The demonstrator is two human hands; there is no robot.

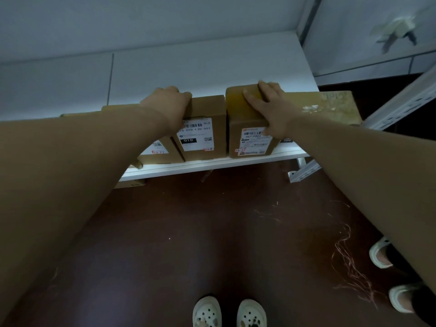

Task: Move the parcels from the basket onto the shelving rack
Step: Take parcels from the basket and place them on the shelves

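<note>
My left hand (168, 102) grips the top of the 010 box (203, 128) at 11 o'clock, likely steadying the row. My right hand (266, 107) clamps the taped box (245, 128) at 1 o'clock, apparently snugging it upright on the shelf (212, 162). The basket is out of view.

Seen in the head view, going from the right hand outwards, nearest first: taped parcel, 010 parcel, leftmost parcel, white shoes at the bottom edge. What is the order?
1. Taped parcel, under the right hand.
2. 010 parcel, beside it on the left.
3. Leftmost parcel, at the row's left end.
4. White shoes, down on the floor.
</note>
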